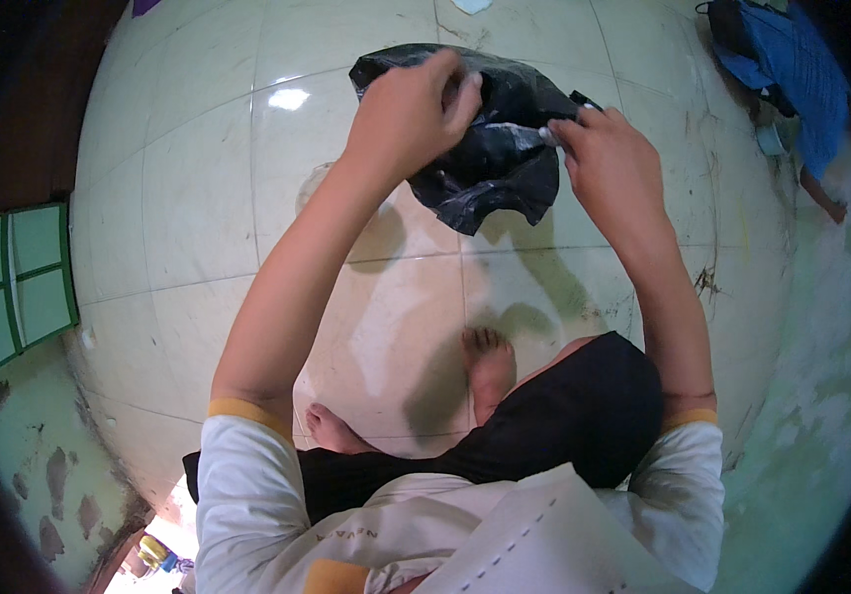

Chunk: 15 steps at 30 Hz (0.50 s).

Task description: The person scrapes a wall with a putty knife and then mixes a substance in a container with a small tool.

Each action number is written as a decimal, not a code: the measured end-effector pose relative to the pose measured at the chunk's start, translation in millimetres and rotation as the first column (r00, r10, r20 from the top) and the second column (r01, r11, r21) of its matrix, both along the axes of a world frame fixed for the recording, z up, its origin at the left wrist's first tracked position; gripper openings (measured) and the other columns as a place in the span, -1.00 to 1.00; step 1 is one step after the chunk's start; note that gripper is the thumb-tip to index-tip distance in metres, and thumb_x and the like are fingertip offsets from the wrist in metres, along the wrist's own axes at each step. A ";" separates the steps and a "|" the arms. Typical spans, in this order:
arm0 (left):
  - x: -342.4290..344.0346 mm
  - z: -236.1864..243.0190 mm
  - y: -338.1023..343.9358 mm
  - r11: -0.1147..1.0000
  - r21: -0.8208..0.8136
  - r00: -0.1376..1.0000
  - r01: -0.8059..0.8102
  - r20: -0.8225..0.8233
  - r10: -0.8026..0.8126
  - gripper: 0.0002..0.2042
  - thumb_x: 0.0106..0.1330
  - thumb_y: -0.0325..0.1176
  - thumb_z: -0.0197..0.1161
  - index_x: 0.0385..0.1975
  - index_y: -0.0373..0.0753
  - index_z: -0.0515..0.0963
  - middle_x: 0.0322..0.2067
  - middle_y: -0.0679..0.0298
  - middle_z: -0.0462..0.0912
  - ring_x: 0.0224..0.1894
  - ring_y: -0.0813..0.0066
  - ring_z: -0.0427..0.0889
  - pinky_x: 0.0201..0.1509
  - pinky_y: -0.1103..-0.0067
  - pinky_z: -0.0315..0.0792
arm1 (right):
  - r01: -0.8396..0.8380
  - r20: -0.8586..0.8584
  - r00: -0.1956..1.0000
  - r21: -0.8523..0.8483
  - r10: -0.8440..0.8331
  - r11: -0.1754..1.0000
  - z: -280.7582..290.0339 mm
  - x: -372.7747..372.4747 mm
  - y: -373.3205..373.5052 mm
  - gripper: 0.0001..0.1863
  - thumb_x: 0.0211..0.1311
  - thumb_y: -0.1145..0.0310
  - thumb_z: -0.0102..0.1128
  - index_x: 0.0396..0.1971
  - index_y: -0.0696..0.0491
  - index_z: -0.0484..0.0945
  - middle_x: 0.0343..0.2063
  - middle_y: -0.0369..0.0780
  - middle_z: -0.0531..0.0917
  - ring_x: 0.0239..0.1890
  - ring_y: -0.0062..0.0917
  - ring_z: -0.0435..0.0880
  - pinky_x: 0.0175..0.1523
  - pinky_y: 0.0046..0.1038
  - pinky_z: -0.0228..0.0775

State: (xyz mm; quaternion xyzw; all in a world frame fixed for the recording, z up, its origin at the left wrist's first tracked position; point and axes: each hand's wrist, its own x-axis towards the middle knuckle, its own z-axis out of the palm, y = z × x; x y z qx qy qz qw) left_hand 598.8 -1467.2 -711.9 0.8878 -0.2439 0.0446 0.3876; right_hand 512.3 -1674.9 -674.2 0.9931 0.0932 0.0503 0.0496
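Note:
A crumpled black plastic bag [490, 193] hangs over the tiled floor between my two hands. My left hand [411, 114] is closed on its upper left part, with thumb and fingers curled inward over the plastic. On the bag's right side, my right hand [612, 158] pinches the edge between thumb and fingers. A pale, shiny strip [520, 134] runs from those fingertips across the black plastic; whether it is a glare, a fold or a separate piece, I cannot make out. The bag's inside is mostly hidden.
Cream floor tiles [188, 238] spread around my bare feet [490, 371]. Behind my left forearm is a faint, clear round thing [317, 183]. Blue cloth [792, 79] hangs at the far right. A green-framed panel [15, 282] stands at the left wall.

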 end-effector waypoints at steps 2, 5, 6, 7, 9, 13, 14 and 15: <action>-19.8 -4.7 6.3 0.983 -0.024 0.981 0.183 -0.062 -0.184 -0.74 0.33 -0.19 0.22 -0.24 -0.29 0.55 -0.46 -0.05 0.64 -0.35 -0.04 0.66 -0.24 0.28 0.51 | 0.018 0.028 0.999 0.002 -0.018 1.000 -16.5 11.4 -4.0 -0.77 0.05 0.42 0.16 -0.27 -0.03 0.69 -0.30 -0.23 0.65 -0.17 -0.35 0.62 -0.14 -0.31 0.53; -50.4 -21.5 8.2 0.949 0.025 0.935 0.315 -0.180 -0.306 -0.73 0.33 -0.19 0.21 -0.26 -0.32 0.54 -0.34 -0.08 0.63 -0.27 -0.10 0.63 -0.19 0.25 0.49 | 0.038 -0.017 0.999 0.002 -0.038 0.999 -23.1 13.2 -3.3 -0.80 0.07 0.43 0.15 -0.30 -0.02 0.69 -0.28 -0.23 0.66 -0.20 -0.34 0.65 -0.18 -0.29 0.55; -56.4 -20.5 9.0 0.929 0.094 0.915 0.358 -0.231 -0.330 -0.74 0.32 -0.20 0.21 -0.29 -0.33 0.56 -0.37 -0.01 0.62 -0.28 -0.04 0.61 -0.16 0.27 0.45 | 0.047 -0.045 0.998 -0.001 -0.047 0.999 -24.6 13.5 -3.5 -0.80 0.07 0.43 0.14 -0.31 -0.02 0.69 -0.28 -0.23 0.66 -0.22 -0.34 0.66 -0.19 -0.29 0.56; -60.7 -23.3 10.2 0.914 0.127 0.915 0.386 -0.180 -0.361 -0.75 0.32 -0.21 0.22 -0.29 -0.32 0.58 -0.38 0.01 0.62 -0.27 0.00 0.60 -0.14 0.28 0.43 | 0.003 -0.064 0.998 0.013 -0.003 1.000 -27.2 12.9 -3.9 -0.82 0.07 0.43 0.14 -0.33 -0.01 0.69 -0.28 -0.23 0.66 -0.21 -0.34 0.66 -0.19 -0.29 0.56; -68.5 -33.4 13.5 0.880 0.195 0.902 0.433 -0.080 -0.425 -0.77 0.31 -0.23 0.22 -0.29 -0.30 0.61 -0.39 0.06 0.62 -0.25 0.08 0.58 -0.10 0.32 0.38 | -0.083 -0.099 0.991 0.045 0.087 0.996 -36.0 11.9 -3.7 -0.84 0.08 0.42 0.13 -0.38 0.01 0.69 -0.28 -0.23 0.67 -0.21 -0.33 0.67 -0.18 -0.30 0.57; -82.9 -39.7 12.1 0.882 0.175 0.900 0.437 -0.089 -0.427 -0.81 0.27 -0.28 0.22 -0.29 -0.28 0.63 -0.40 0.12 0.61 -0.25 0.16 0.57 -0.05 0.37 0.33 | -0.085 -0.054 0.995 -0.023 0.083 0.996 -61.0 25.5 8.4 -0.85 0.08 0.41 0.12 -0.45 0.05 0.68 -0.30 -0.17 0.68 -0.24 -0.29 0.71 -0.21 -0.28 0.58; -85.6 -40.1 13.5 0.891 0.186 0.910 0.415 -0.073 -0.408 -0.81 0.27 -0.29 0.22 -0.29 -0.28 0.63 -0.39 0.12 0.61 -0.25 0.17 0.57 -0.03 0.37 0.34 | -0.055 -0.046 0.998 -0.041 0.053 0.998 -65.4 32.2 7.4 -0.85 0.09 0.41 0.11 -0.46 0.06 0.68 -0.30 -0.15 0.68 -0.26 -0.28 0.71 -0.22 -0.27 0.59; -88.1 -40.4 15.1 0.899 0.195 0.919 0.393 -0.057 -0.390 -0.81 0.26 -0.30 0.23 -0.29 -0.28 0.63 -0.39 0.12 0.62 -0.24 0.17 0.57 -0.02 0.37 0.34 | -0.024 -0.038 0.999 -0.059 0.022 0.998 -68.5 38.3 6.5 -0.85 0.09 0.41 0.11 -0.47 0.08 0.67 -0.31 -0.14 0.68 -0.28 -0.27 0.72 -0.23 -0.26 0.59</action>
